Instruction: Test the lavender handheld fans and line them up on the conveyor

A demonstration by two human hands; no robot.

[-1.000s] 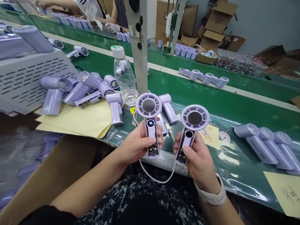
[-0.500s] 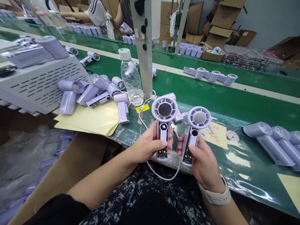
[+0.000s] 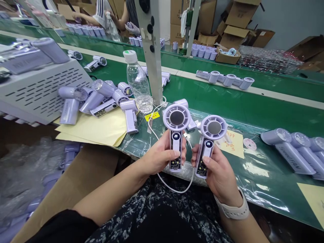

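My left hand (image 3: 162, 153) is closed round the handle of a lilac handheld fan (image 3: 176, 118), its thumb on the front strip below a round display lit "20". A second lilac handheld fan (image 3: 214, 127) is gripped in my right hand (image 3: 220, 168), thumb likewise on its front; its display also reads "20". Both fans stand upright side by side, with circuit boards visible in the lower handles. A white cable (image 3: 174, 191) loops beneath them. Behind the two lies another lilac fan (image 3: 181, 103), partly hidden.
On the left, several fans (image 3: 102, 89) lie on yellow paper (image 3: 93, 130) beside a vented white box (image 3: 50, 91). A plastic bottle (image 3: 139, 84) stands by a metal post (image 3: 153, 60). More fans (image 3: 291, 148) lie at right. Across the green conveyor (image 3: 227, 96), co-workers' arms show.
The right fan's display has gone from dark to "20", and the left one's now reads "20" clearly. Both hands keep their hold. The view has shifted slightly.
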